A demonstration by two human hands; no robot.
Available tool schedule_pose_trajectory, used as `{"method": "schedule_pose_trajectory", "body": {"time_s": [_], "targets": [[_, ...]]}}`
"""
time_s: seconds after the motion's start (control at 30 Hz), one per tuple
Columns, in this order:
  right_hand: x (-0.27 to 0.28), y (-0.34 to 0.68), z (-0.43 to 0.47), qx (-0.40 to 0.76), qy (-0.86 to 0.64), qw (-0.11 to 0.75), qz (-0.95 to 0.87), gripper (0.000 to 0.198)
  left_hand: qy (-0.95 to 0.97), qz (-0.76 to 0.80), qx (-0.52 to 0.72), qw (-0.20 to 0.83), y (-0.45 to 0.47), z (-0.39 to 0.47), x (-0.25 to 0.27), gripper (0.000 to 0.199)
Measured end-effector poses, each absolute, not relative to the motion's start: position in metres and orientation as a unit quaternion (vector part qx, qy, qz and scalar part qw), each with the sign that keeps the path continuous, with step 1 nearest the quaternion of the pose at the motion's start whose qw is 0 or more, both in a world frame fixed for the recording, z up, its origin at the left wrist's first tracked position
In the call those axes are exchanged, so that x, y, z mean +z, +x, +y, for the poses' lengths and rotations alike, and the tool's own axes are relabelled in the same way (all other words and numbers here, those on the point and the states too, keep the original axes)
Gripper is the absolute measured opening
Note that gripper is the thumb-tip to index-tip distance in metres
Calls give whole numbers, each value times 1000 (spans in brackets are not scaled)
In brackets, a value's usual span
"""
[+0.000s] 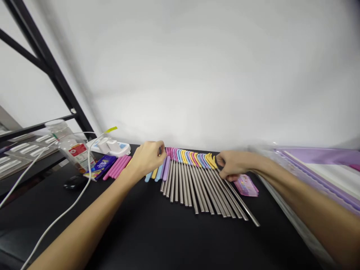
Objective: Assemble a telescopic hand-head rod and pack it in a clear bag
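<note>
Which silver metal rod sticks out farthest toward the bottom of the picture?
The rightmost silver metal rod, at the end of the row by the right hand: its tip lies lower in the picture than every other rod's.

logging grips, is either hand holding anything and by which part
Right hand: at the far ends of the rightmost metal rods; grip can't be told. Left hand: by coloured sticks; any hold is hidden.

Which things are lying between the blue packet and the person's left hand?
In the head view, pink sticks lie between the blue packet and the left hand, with a yellow piece partly showing beside them.
</note>
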State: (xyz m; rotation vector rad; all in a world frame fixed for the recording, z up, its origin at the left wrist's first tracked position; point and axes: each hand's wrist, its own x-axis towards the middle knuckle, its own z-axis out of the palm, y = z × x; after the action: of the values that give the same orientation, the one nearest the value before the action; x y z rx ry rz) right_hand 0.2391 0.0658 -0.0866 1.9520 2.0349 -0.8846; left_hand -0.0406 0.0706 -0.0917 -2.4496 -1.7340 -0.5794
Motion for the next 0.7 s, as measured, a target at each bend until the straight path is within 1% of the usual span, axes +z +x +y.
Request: {"method": "schedule_pose_trajectory", "body": {"time_s": [0.13, 0.23, 0.33, 0.43, 0.53, 0.6, 0.67, 0.7], "targets": [[-82, 247, 70, -355, 655, 16, 666, 20, -789, -591, -166, 15, -55, 77, -93, 17], [-68, 248, 65, -368, 635, -32, 679, 14, -783, -604, -147, 3, -63, 78, -92, 16], [-52, 243, 51, -382, 608, -89, 691, 15, -795, -585, -161, 6, -63, 75, -90, 14], [-41, 238, 34, -418, 585, -139, 681, 23, -815, -547, -189, 16, -57, 74, -92, 15], [-28, 238, 20, -430, 577, -191, 668, 42, -826, -526, -201, 16, -51, 76, -94, 17], [-15, 248, 15, -429, 574, -245, 653, 45, -822, -518, -237, 16, -51, 74, -86, 17], [-2, 272, 11, -396, 579, -317, 639, 39, -803, -501, -321, 28, -53, 67, -67, 18], [4, 292, 9, -372, 581, -352, 633, 37, -781, -492, -383, 40, -56, 61, -53, 19]]}}
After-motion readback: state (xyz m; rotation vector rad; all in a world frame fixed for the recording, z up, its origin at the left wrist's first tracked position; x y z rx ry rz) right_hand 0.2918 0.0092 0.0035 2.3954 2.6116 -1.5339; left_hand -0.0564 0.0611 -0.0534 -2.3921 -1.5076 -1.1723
